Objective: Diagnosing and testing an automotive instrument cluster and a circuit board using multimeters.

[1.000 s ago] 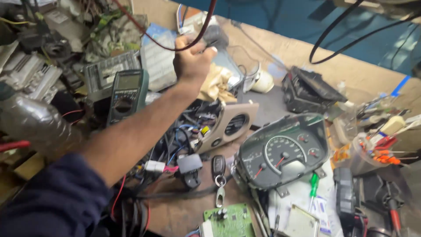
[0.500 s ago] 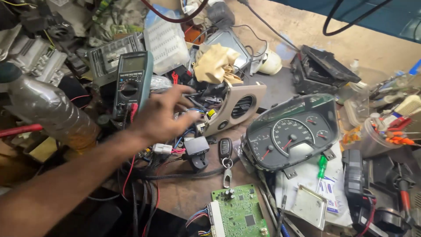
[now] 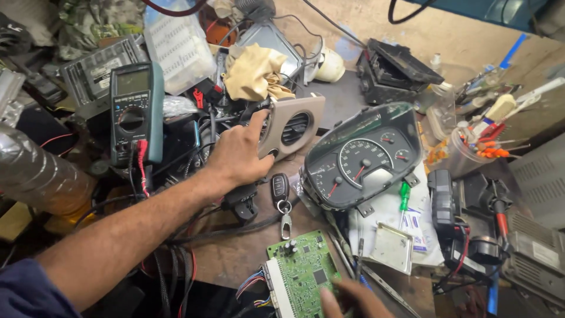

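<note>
Only one view, from the head camera looking down. Left hand [image 3: 241, 154] stretched across from lower left, palm down, fingers spread loose and gripping nothing, fingertips touching the left edge of a beige plastic vent bezel with two oval louvred openings [image 3: 292, 126]. Bezel just right of and beyond that hand, long axis tilted up toward the right. Right hand [image 3: 347, 299] barely in frame at the bottom edge, fingertips resting on a green printed circuit board with a white connector [image 3: 301, 272]; grip state impossible to tell. Left hand clearly the nearer one to the bezel. Just right of the bezel, a black instrument cluster with white dials [image 3: 360, 159]; below it a black key fob on a ring [image 3: 280, 189]. Farther left, a teal multimeter [image 3: 135, 109]. Underneath, a brown workbench [image 3: 235, 256], crowded with cables, little free room around the bezel.
</note>
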